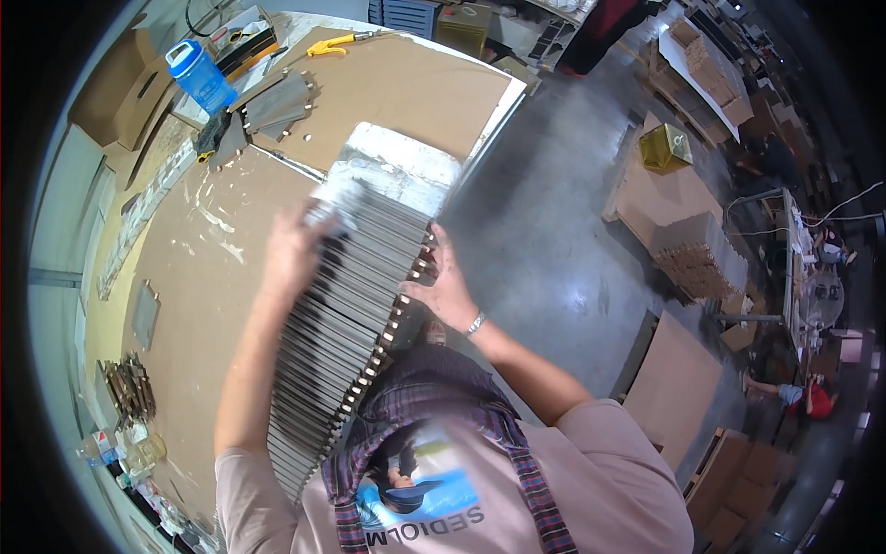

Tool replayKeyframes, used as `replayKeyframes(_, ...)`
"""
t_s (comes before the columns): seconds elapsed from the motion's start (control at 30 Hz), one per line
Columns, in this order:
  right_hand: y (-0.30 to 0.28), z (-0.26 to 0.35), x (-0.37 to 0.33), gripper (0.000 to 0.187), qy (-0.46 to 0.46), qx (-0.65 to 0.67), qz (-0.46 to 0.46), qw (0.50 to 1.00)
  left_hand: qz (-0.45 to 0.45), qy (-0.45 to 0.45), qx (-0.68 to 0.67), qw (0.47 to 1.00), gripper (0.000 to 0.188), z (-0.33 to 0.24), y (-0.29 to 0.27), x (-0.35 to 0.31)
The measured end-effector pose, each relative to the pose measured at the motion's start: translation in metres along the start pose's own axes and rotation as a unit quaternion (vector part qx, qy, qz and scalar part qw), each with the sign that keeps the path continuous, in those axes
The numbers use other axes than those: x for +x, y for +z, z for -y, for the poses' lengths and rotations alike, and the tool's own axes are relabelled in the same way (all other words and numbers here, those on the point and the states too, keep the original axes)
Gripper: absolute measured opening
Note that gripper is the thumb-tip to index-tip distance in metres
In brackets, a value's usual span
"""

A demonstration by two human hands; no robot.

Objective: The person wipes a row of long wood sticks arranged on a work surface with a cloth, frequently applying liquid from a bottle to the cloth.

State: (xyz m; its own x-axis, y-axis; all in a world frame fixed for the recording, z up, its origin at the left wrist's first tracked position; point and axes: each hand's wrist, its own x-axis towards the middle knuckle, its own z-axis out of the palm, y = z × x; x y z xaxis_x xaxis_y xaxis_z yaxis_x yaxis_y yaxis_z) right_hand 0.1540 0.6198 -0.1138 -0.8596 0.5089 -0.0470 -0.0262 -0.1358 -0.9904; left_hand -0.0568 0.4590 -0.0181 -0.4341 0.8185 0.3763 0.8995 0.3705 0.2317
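Tbl [208, 323]: R hand [449, 289] thumb-wide @ strips [346, 291]

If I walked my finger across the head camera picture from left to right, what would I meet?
Bundle of dark brown strips, blue plastic jug with white lid, left hand, right hand, shiny gold square tin, person in red top.

A row of slats [346, 314] runs along the right side of the desk [203, 305], from near the person's body to a slab [399, 171] at its far end. The left hand [297, 245] is at the row's left edge, the right hand [445, 284] at its right edge, both toward the slab. Beyond the slab lies an air gun [334, 43]; left of it stands a jug [201, 78]. A bundle of sticks [129, 390] lies left of the row. Rightward, across the floor [554, 194], a can [664, 148] stands beyond a stack of panels [700, 258]
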Motion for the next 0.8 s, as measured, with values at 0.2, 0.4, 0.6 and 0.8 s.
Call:
replayKeyframes(0.2,-0.007,-0.022,-0.004,0.108,-0.017,0.014,-0.015,1.0,0.071,0.106,-0.116,0.985,0.06,-0.069,-0.012,0.001)
replayKeyframes(0.4,-0.006,-0.014,-0.004,0.103,-0.011,0.023,0.004,1.0,-0.008,-0.079,0.102,0.992,0.04,0.043,-0.008,-0.005)
replayKeyframes(0.6,-0.01,-0.015,-0.004,0.102,-0.035,0.013,-0.013,0.999,0.201,0.137,-0.101,0.965,0.039,-0.079,-0.01,-0.007)
replayKeyframes(0.8,-0.011,-0.024,0.0,0.107,-0.025,-0.021,0.005,0.999,-0.097,-0.102,0.067,0.988,0.039,0.046,-0.024,-0.027)
